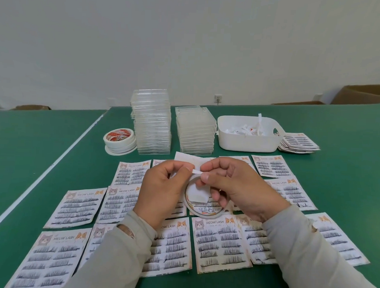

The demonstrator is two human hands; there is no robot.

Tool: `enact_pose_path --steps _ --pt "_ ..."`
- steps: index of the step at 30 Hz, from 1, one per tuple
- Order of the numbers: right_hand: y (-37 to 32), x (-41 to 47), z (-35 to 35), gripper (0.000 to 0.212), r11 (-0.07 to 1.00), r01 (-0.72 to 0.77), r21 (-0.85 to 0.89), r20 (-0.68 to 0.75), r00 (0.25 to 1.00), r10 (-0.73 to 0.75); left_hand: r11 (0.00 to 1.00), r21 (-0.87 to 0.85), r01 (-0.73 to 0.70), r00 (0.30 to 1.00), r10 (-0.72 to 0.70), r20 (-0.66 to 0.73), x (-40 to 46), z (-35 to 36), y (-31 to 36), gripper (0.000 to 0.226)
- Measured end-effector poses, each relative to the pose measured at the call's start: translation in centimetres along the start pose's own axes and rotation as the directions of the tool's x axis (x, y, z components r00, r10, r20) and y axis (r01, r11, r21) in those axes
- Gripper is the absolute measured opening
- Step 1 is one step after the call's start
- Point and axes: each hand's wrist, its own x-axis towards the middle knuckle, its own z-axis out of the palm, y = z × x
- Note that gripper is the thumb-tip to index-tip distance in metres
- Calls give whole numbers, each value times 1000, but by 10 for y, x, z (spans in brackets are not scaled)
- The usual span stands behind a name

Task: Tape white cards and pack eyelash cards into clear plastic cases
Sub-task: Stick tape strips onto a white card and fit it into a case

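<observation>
Above the middle of the table, my left hand (161, 188) and my right hand (233, 184) pinch the two ends of a short white tape strip (197, 171). A thin tape roll (204, 209) hangs around my right hand's fingers, and a small white card (197, 192) shows behind it. Another white card (188, 160) lies just beyond my hands. Several "MEOW LASH" eyelash cards (221, 242) lie in rows on the green table (44, 151). Two stacks of clear plastic cases (152, 125) (196, 131) stand at the back.
A stack of white tape rolls (119, 140) sits left of the cases. A white bin (249, 137) holds paper strips, with a pile of eyelash cards (300, 143) to its right. Cardboard boxes (363, 94) stand beyond the table's far right edge.
</observation>
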Motion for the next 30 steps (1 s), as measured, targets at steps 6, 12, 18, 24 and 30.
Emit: enact_pose_path --steps 6,12,18,24,30 --pt "-4 -3 -6 10 999 -3 -34 -47 999 1 995 -95 37 999 -40 -31 2 -1 -2 14" --pt "-6 -5 -7 14 981 -5 -196 -53 999 -5 999 -30 -10 999 8 -38 3 -1 -4 14" --pt "-7 -6 -8 12 966 -2 -258 -65 998 -16 998 3 -58 998 58 5 -1 -2 -3 14" --pt "-16 -9 -13 12 963 47 -264 -50 997 -63 996 -57 -72 996 75 42 -2 -1 -1 51" --pt "-17 -5 0 16 976 56 -213 -10 998 -60 996 -76 -44 993 52 102 -2 3 -5 61"
